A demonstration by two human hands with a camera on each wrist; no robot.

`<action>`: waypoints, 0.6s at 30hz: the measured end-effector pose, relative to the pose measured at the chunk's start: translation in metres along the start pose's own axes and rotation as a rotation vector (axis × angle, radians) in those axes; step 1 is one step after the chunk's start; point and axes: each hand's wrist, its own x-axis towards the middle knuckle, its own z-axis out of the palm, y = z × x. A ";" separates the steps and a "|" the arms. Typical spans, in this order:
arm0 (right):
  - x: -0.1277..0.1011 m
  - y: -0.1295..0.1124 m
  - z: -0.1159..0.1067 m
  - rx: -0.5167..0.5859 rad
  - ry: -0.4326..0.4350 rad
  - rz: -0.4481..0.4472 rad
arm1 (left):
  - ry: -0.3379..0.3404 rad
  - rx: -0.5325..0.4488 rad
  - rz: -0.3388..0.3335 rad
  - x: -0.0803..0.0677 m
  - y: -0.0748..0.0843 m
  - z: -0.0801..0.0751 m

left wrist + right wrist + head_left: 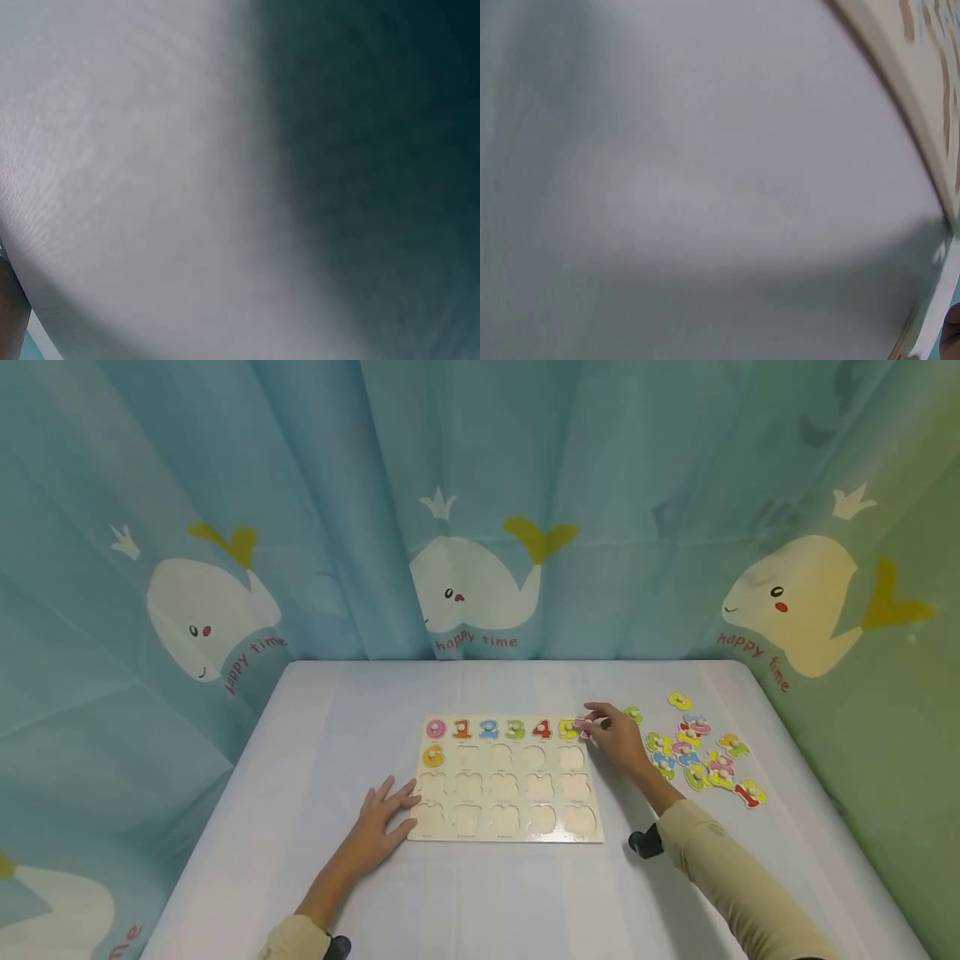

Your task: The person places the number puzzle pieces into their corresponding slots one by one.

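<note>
A wooden number puzzle board point(517, 827) lies on the table, its top row filled with the numbers 0 to 5 and an orange 6 point(432, 756) at the start of the second row. Several other recesses hold no piece. My right hand point(618, 737) pinches a pink number piece point(582, 727) over the board's top right corner, beside the yellow 5 point(567, 729); fingers partly hide which number it is. My left hand point(378, 827) rests with spread fingers at the board's left edge. The left wrist view shows mostly blurred tablecloth; the right wrist view catches the board's edge point(900, 97).
Loose number pieces point(686, 752) lie in an overlapping pile right of the board, with a yellow 0 point(679, 700) a little behind them. A white cloth covers the table point(360, 710). Behind it hangs a blue curtain point(322, 527) printed with whales.
</note>
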 end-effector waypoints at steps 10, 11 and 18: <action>0.002 -0.020 0.030 0.043 -0.084 -0.117 | -0.001 0.011 0.009 0.002 -0.003 0.002; 0.002 -0.023 0.034 0.050 -0.096 -0.129 | 0.000 0.009 0.012 0.002 -0.003 0.002; -0.001 -0.049 0.060 0.065 -0.144 -0.207 | 0.003 -0.008 0.014 0.002 -0.001 0.001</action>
